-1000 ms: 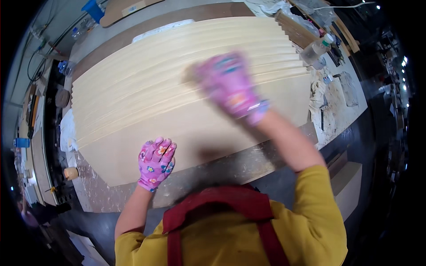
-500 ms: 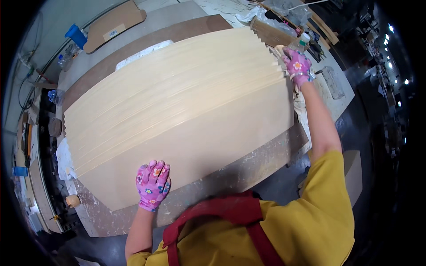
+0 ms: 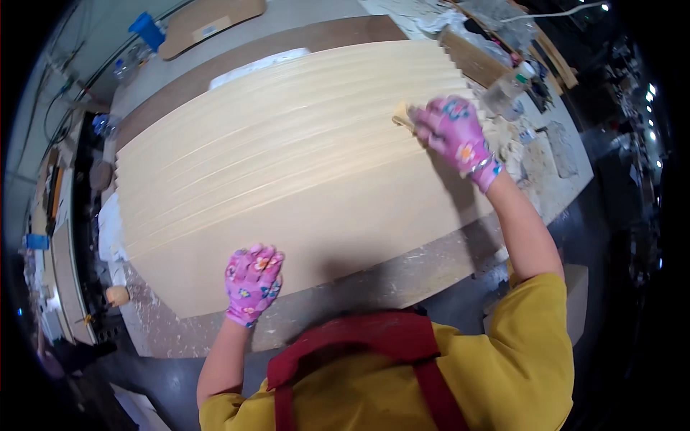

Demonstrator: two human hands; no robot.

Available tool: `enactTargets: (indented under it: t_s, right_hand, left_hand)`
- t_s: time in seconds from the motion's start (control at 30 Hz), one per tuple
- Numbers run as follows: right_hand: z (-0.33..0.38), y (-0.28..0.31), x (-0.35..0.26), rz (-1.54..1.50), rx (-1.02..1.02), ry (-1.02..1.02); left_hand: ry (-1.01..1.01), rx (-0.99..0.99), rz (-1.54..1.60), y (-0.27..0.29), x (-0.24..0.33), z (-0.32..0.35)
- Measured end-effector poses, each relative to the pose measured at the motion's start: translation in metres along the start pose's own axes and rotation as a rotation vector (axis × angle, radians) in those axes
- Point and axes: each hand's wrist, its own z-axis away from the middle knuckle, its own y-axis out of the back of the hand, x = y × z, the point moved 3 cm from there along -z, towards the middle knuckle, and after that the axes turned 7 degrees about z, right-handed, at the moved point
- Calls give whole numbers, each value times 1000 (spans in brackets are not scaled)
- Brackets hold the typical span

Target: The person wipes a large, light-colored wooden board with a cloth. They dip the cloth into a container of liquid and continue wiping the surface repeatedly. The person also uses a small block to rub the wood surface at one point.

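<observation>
A wide pale panel point(image 3: 287, 208) lies across the table, smooth along its near part. Behind that, long ridged strips or overlapped sheets point(image 3: 287, 129) form a stepped surface with jagged ends. My left hand point(image 3: 254, 282), in a pink flowered glove, rests on the panel's near edge, fingers together and laid on it, holding nothing. My right hand point(image 3: 456, 133), gloved alike and slightly blurred, is over the right end of the strips. Its fingers are closed on a folded tan piece point(image 3: 404, 117); whether this is cloth or abrasive sheet I cannot tell.
Beyond the right end stand a clear bottle point(image 3: 509, 86) and a wooden piece point(image 3: 471, 57) among plastic wrap and scraps. A grey block point(image 3: 560, 149) lies near the table's right edge. A blue cup point(image 3: 147, 30) and cardboard point(image 3: 210, 25) are at the back left.
My right hand has swung in from the panel's right end to above the strips, carrying the tan piece left and nearer me. My left hand stays on the near edge.
</observation>
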Motion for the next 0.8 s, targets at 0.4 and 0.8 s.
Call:
enactTargets:
  t_s: [0.4,0.8]
  right_hand:
    - [-101,-25,-143,-283,284,56]
    - [1,-53,136,380,-23,-657]
  left_hand:
    - [18,-25,257,-15,-4,-10]
    - [-195,29,364,-37,19,-65]
